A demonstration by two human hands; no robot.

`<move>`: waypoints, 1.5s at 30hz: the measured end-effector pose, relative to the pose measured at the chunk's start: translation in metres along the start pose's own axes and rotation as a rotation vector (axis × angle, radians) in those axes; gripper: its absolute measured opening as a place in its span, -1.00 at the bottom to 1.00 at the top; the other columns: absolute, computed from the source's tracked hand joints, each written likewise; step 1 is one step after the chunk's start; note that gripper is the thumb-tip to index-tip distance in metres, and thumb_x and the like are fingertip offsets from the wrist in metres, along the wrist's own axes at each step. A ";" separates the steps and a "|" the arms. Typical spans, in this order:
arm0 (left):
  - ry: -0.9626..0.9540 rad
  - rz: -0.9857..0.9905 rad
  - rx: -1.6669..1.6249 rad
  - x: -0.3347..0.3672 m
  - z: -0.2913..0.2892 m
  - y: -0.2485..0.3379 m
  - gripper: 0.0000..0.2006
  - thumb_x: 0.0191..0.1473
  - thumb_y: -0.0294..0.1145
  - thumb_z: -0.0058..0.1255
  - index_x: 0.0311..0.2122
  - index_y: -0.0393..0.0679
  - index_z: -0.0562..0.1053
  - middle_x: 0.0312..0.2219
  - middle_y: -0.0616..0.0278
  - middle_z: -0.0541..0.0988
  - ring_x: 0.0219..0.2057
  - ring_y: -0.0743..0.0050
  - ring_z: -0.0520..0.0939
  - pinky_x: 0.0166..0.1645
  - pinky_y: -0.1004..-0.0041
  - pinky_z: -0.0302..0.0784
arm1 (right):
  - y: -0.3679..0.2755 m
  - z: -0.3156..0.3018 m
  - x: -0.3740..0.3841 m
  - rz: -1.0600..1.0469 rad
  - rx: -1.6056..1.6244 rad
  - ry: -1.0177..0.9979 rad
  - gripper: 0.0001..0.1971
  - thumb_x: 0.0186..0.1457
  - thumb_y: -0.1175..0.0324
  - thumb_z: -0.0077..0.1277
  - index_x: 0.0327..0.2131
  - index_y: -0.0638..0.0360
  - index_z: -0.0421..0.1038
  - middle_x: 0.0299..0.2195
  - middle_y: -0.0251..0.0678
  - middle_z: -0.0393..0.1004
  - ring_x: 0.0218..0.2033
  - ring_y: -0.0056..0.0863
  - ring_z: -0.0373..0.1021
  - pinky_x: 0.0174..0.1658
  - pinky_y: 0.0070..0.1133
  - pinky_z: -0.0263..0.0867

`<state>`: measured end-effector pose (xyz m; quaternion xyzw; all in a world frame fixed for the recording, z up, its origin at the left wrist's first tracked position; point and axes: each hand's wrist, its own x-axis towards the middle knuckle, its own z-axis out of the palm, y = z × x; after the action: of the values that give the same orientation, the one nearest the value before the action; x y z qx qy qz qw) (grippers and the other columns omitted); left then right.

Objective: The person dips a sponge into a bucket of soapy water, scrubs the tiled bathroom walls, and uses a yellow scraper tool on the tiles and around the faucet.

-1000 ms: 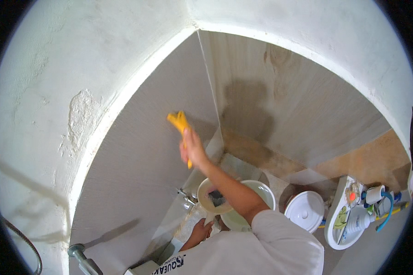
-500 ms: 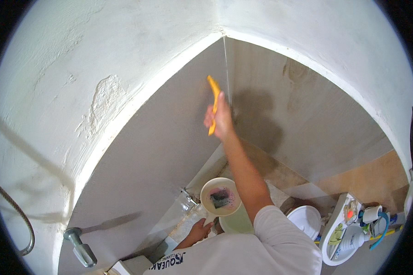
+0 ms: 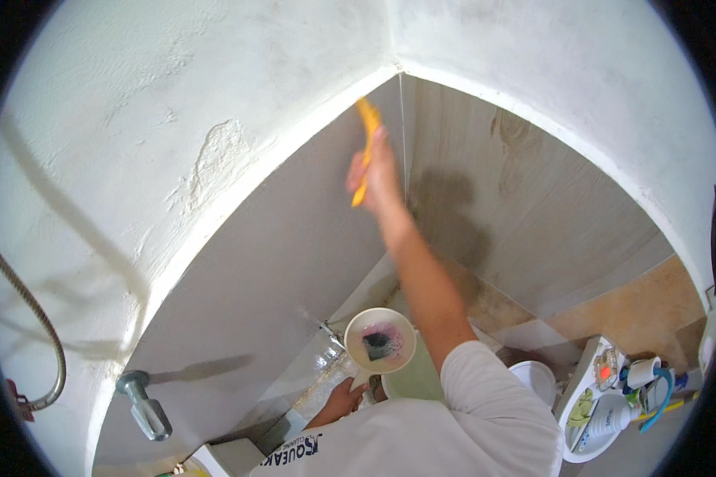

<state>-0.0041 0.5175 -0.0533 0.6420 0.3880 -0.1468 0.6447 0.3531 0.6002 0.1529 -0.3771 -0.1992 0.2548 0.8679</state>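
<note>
My right hand is raised high against the grey tiled wall, close to the corner. Its fingers are wrapped around a yellow-handled brush, slightly smeared by motion. The brush head is turned to the wall, and its bristles are hidden. Low down, my left hand grips the short handle of a cream dipper. Inside the dipper are pinkish suds and a dark, square-looking pad. Just behind the dipper, a pale green bucket is partly covered by my right arm and shirt.
A metal tap juts from the wall beside the dipper. At lower left are a metal fitting and a flexible hose. On the right stand a white lidded tub and a white rack crowded with bottles and a brush.
My right hand has moved the brush up the wall, toward the white border. My left hand still holds the dipper in nearly the same place. The view has shifted slightly.
</note>
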 end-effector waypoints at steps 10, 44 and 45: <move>0.202 0.000 -0.307 -0.084 0.045 -0.034 -0.71 0.05 -0.19 -0.09 -0.33 -0.24 0.29 -0.72 0.36 0.31 -0.76 0.64 0.29 -0.71 0.58 0.20 | 0.012 0.007 -0.031 -0.050 -0.135 -0.047 -0.51 0.13 -0.08 -0.36 -0.20 0.22 0.18 -0.75 -0.38 0.23 -0.78 -0.49 0.19 -0.68 -0.55 0.15; 0.620 -0.003 -0.660 -0.290 0.010 -0.279 -0.73 0.02 -0.20 -0.06 -0.39 -0.24 0.32 -0.74 0.30 0.35 -0.79 0.57 0.34 -0.71 0.55 0.23 | 0.217 0.199 -0.333 -0.215 -0.625 -0.272 -0.71 0.03 0.22 -0.03 -0.38 0.29 0.24 -0.52 -0.16 0.38 -0.48 -0.33 0.34 -0.39 -0.46 0.22; 0.615 -0.019 -0.658 -0.295 0.005 -0.281 -0.73 0.02 -0.21 -0.06 -0.39 -0.24 0.32 -0.74 0.30 0.35 -0.79 0.57 0.34 -0.71 0.56 0.24 | 0.228 0.183 -0.341 -0.215 -0.631 -0.251 -0.71 0.03 0.22 -0.03 -0.38 0.29 0.24 -0.52 -0.16 0.38 -0.48 -0.33 0.34 -0.39 -0.46 0.22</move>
<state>-0.3892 0.3842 -0.0511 0.4133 0.5935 0.1762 0.6677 -0.0814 0.6334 0.0445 -0.5693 -0.4116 0.1323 0.6993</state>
